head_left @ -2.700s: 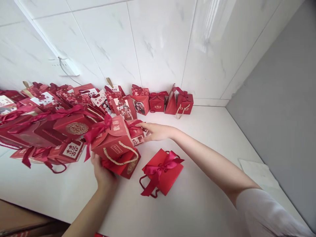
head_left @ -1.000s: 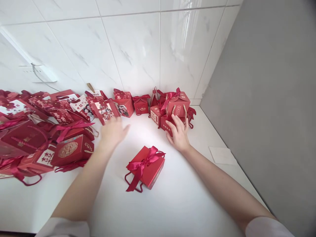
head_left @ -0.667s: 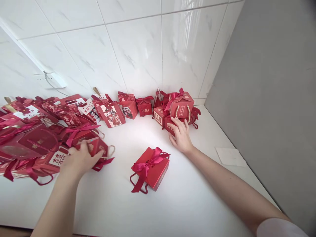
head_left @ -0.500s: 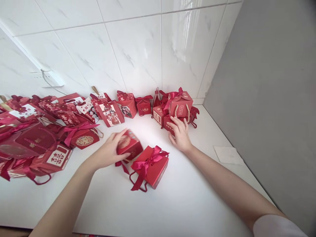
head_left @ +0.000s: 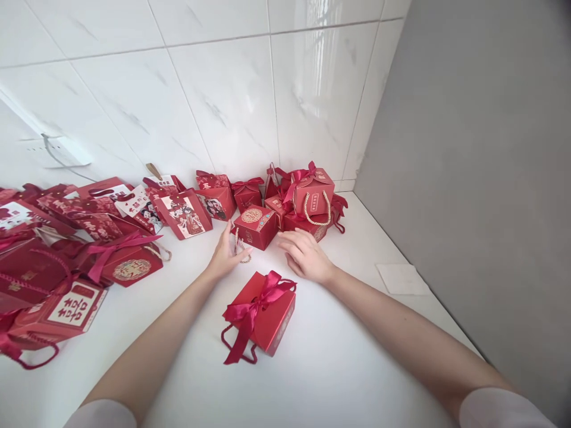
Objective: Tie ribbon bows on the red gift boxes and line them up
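My left hand clasps the near left corner of a small red box with a gold medallion, thumb up its side, fingers by its rope handle. The box stands on the white counter. My right hand lies flat and open just right of that box, fingers pointing left, holding nothing. Close behind is a small stack of red boxes, topped by a rope-handled box with a bow. A red box tied with a ribbon bow sits in front of both hands.
Many red gift boxes and bags crowd the left side, and a row lines the tiled wall. A white sheet of paper lies by the grey wall on the right. A wall socket with a cord is at the left.
My left hand took the medallion box from the left pile and carried it right, setting it down beside the stack. My right hand came off the stack and drew back toward me.
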`<state>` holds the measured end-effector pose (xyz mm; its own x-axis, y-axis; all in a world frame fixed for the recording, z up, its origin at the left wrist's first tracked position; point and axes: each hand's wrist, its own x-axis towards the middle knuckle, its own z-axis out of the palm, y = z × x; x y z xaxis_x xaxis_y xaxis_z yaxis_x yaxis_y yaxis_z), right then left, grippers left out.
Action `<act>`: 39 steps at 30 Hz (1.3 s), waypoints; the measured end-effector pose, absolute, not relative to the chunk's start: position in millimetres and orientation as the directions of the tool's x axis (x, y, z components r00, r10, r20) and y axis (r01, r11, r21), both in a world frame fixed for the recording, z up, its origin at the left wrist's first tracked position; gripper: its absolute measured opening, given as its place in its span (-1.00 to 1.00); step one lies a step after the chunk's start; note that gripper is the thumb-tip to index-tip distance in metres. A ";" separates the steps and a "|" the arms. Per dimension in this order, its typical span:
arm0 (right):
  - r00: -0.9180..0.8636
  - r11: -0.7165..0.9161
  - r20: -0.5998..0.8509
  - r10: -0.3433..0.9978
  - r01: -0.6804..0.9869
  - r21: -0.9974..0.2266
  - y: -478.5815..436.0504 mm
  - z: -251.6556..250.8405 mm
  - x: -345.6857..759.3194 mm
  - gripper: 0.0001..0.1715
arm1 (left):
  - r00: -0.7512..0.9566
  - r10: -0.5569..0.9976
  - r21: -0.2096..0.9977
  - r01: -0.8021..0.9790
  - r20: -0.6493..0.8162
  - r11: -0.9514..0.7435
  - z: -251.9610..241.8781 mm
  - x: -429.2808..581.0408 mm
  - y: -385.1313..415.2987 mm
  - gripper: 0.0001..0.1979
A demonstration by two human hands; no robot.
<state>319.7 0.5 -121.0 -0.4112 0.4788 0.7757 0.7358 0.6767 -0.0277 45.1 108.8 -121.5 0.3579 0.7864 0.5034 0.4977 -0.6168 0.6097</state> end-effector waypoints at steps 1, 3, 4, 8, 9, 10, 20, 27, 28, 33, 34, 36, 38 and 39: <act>-0.445 0.699 0.758 0.478 0.714 -0.022 0.0 -120.7 317.0 -0.53 | 0.329 0.785 0.589 0.526 0.525 -0.614 -119.9 46.4 107.6 0.00; -0.497 0.733 0.725 0.477 0.680 -0.016 -1.2 -120.4 312.0 -0.56 | 0.265 0.779 0.550 0.581 0.568 -0.599 -117.6 53.9 104.9 0.08; -0.515 0.744 0.712 0.478 0.668 -0.015 -1.6 -120.5 310.2 -0.58 | 0.240 0.781 0.542 0.603 0.577 -0.586 -117.1 59.9 103.3 0.14; -0.545 0.753 0.670 0.504 0.657 -0.032 -0.8 -123.2 309.8 -0.60 | 0.187 0.831 0.518 0.704 0.523 -0.485 -116.3 89.7 98.3 0.31; -0.543 0.750 0.664 0.514 0.660 -0.041 -0.2 -124.1 311.1 -0.59 | 0.168 0.836 0.516 0.718 0.522 -0.467 -115.3 95.4 97.9 0.28; -0.538 0.747 0.661 0.524 0.663 -0.052 0.6 -124.8 312.5 -0.59 | 0.148 0.833 0.517 0.722 0.533 -0.459 -113.9 99.3 97.8 0.24; -0.504 0.718 0.644 0.575 0.688 -0.103 -0.6 -121.5 317.7 -0.66 | 0.457 0.691 0.256 0.698 0.560 -0.669 -106.0 84.4 109.5 -0.05; -0.492 0.710 0.631 0.600 0.690 -0.137 2.5 -125.7 322.3 -0.67 | 0.573 0.684 0.382 0.569 0.451 -0.728 -106.6 87.0 109.3 -0.13; -0.487 0.707 0.630 0.605 0.693 -0.144 3.0 -126.4 323.0 -0.68 | 0.592 0.688 0.414 0.550 0.419 -0.725 -105.8 87.6 107.4 -0.16; -0.474 0.697 0.623 0.622 0.698 -0.164 2.8 -128.4 325.3 -0.67 | 0.568 0.701 0.433 0.551 0.431 -0.713 -106.1 89.1 103.1 -0.39; -0.475 0.697 0.620 0.625 0.696 -0.170 2.5 -128.7 325.6 -0.67 | 0.550 0.696 0.415 0.560 0.461 -0.717 -107.0 89.2 103.7 -0.46; -0.480 0.701 0.610 0.631 0.689 -0.183 2.2 -129.3 325.8 -0.65 | 0.530 0.686 0.390 0.570 0.499 -0.723 -108.9 88.9 105.5 -0.59; -0.484 0.702 0.600 0.637 0.685 -0.193 2.2 -129.9 325.9 -0.64 | 0.527 0.680 0.383 0.569 0.510 -0.728 -110.4 88.6 107.0 -0.67; -0.486 0.704 0.597 0.638 0.683 -0.196 2.1 -130.1 325.9 -0.64 | 0.528 0.679 0.384 0.566 0.511 -0.729 -110.9 88.6 107.3 -0.69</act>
